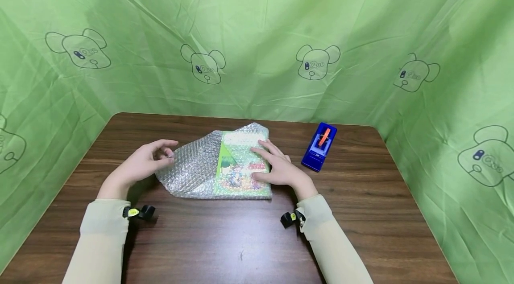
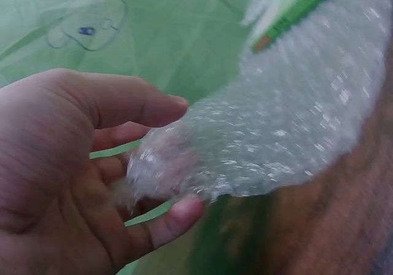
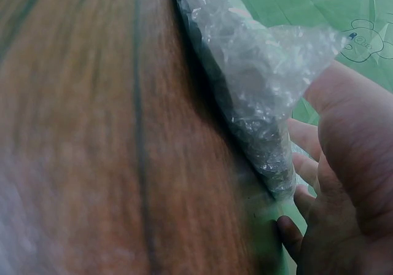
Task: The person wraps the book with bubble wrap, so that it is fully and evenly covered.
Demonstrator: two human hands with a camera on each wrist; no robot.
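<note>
A green illustrated book (image 1: pixel 237 181) shows through a layer of clear bubble wrap (image 1: pixel 192 168) on the table. The wrap's loose part stretches left from the book. My left hand (image 1: pixel 140 161) holds that left end, with fingers curled round it. In the left wrist view the bubble wrap (image 2: pixel 288 127) spans from the hand toward the book's green edge. My right hand (image 1: pixel 281 169) rests on the wrapped book's right side, its fingers spread. In the right wrist view a crumpled flap of wrap (image 3: pixel 258 72) stands up beside the thumb, and part of the fingers is hidden behind it.
A blue tape dispenser (image 1: pixel 319 146) with an orange part stands to the right of the book. The brown wooden table (image 1: pixel 225 239) has green curtains (image 1: pixel 257 16) at its back and sides.
</note>
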